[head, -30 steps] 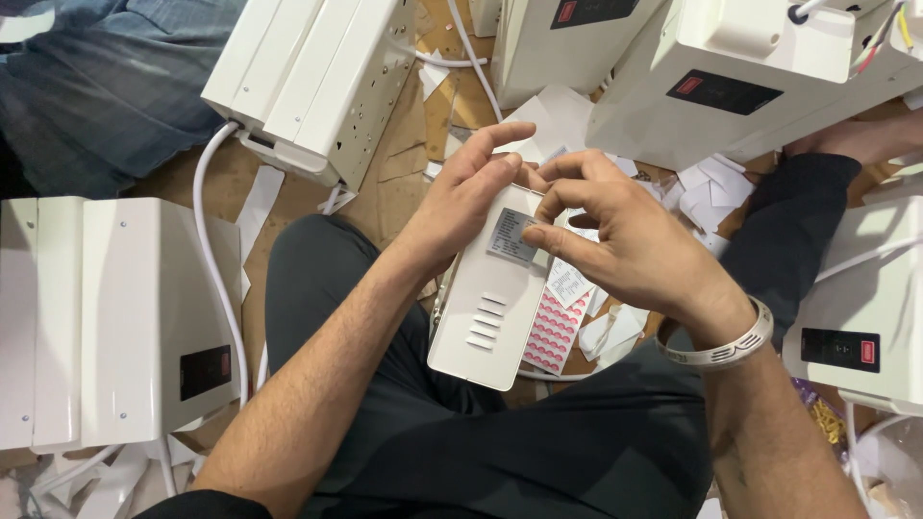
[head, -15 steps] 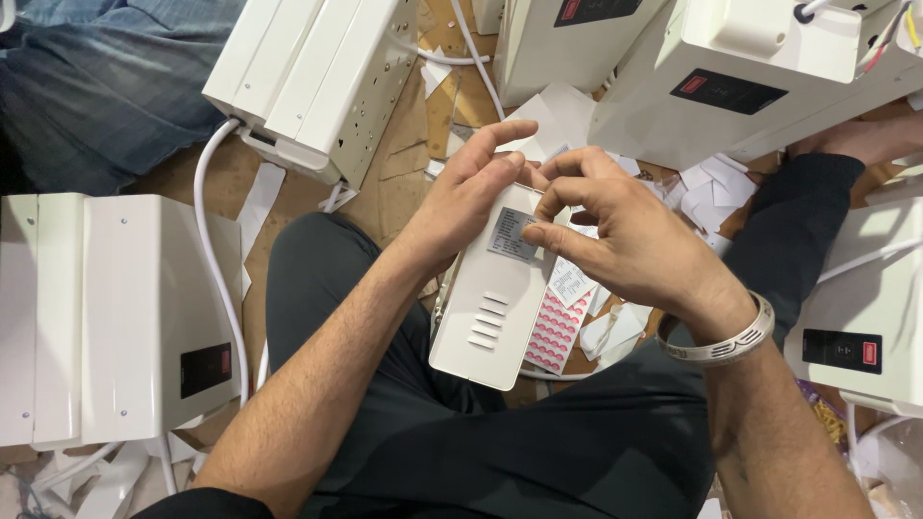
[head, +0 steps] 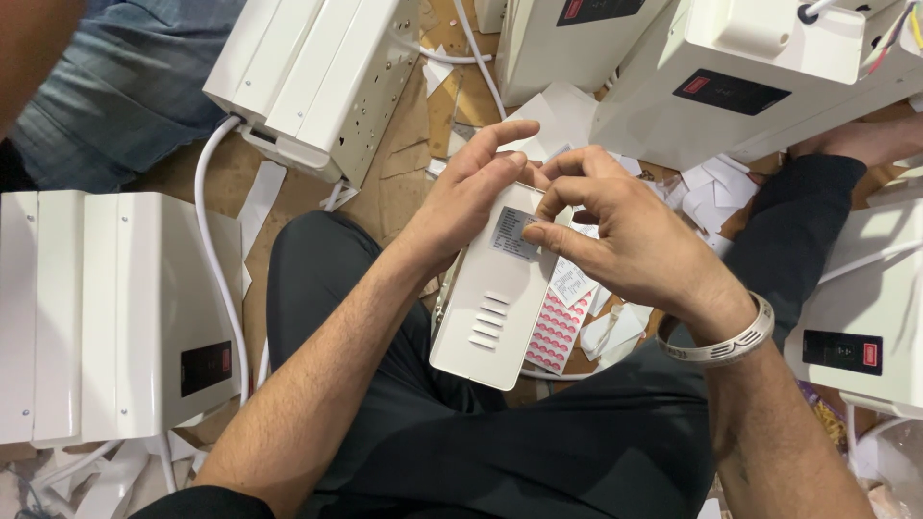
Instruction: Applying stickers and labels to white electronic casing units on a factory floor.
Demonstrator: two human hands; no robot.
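White vented box (head: 490, 308) on lap, grey label (head: 510, 234) stuck near top

Boxes ring the seated person.
A slotted casing (head: 492, 308) rests on the lap, sticker sheet (head: 558, 332) just right, cabled box (head: 317, 82) behind.

A small grey rectangular label (head: 513, 234) sits on the white box on the lap. Beside that box lies a sheet of red stickers (head: 555, 332). Black display panels with red marks (head: 206, 367) (head: 842, 352) (head: 733, 92) front the surrounding white units.
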